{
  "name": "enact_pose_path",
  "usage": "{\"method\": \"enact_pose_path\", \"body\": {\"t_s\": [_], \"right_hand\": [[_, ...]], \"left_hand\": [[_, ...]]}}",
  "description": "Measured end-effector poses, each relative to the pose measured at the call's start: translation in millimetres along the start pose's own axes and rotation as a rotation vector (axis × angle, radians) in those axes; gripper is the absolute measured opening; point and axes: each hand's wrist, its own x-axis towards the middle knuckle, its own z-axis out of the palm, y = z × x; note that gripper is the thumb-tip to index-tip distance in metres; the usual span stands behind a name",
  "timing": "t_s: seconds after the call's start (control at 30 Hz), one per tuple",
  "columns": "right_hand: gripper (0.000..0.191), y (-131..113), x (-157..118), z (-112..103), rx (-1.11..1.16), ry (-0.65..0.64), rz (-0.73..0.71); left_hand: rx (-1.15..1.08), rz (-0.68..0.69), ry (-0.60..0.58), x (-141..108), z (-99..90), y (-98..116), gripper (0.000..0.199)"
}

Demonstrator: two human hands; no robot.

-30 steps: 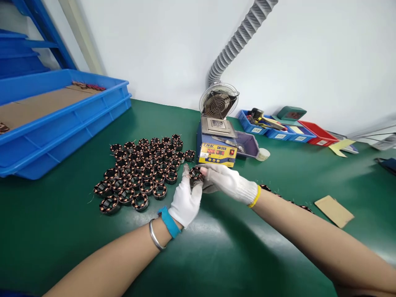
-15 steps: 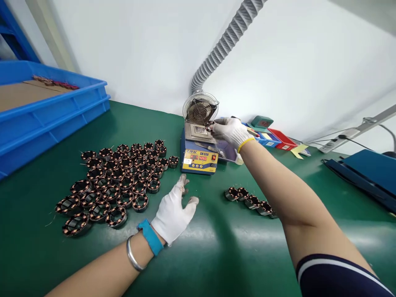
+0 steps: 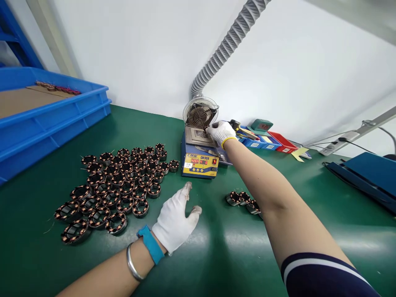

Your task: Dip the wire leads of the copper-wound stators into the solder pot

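Note:
My left hand (image 3: pixel 177 218), in a white glove, hovers over the green table with thumb and fingers apart and nothing between them. A blue and yellow machine (image 3: pixel 200 166) with a red digital display stands beyond it. At the machine's top plate (image 3: pixel 193 135) is my gloved right hand (image 3: pixel 222 132), its fingers closed on a small dark ring-shaped coil, mostly hidden by the fingers. Many copper-wound rings (image 3: pixel 126 187) sit in a cluster left of my left hand. Under my right forearm lies a short row of similar rings (image 3: pixel 244 198).
A blue crate (image 3: pixel 55 119) fills the left side. Behind the machine are a round fan (image 3: pixel 200 115) and a grey duct (image 3: pixel 229 45). Blue and red bins (image 3: pixel 282 142) stand to the right, with a blue folder-like object (image 3: pixel 368 173) farther right.
My right hand has moved slightly left and down, closer over the machine's plate. My left hand stays open and has shifted slightly lower in the view. The camera view has tilted a little.

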Motion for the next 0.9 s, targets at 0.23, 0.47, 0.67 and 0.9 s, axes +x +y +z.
{"method": "enact_pose_path", "body": {"t_s": [0.23, 0.47, 0.67, 0.9], "right_hand": [[0.031, -0.6, -0.3, -1.3, -0.012, -0.003, -0.014], [0.040, 0.6, 6.5, -2.7, 0.016, 0.060, 0.014], [0.032, -1.6, -0.5, 2.1, 0.024, 0.011, 0.011], [0.041, -2.7, -15.7, -24.0, 0.112, 0.027, 0.051]], "left_hand": [[0.016, -0.001, -0.013, -0.2, -0.3, -0.3, 0.060], [0.024, -0.015, -0.018, -0.2, 1.3, -1.1, 0.060], [0.024, 0.014, -0.019, -0.1, 0.5, -1.9, 0.059], [0.050, 0.047, -0.040, 0.9, -2.7, 0.1, 0.057]]}}
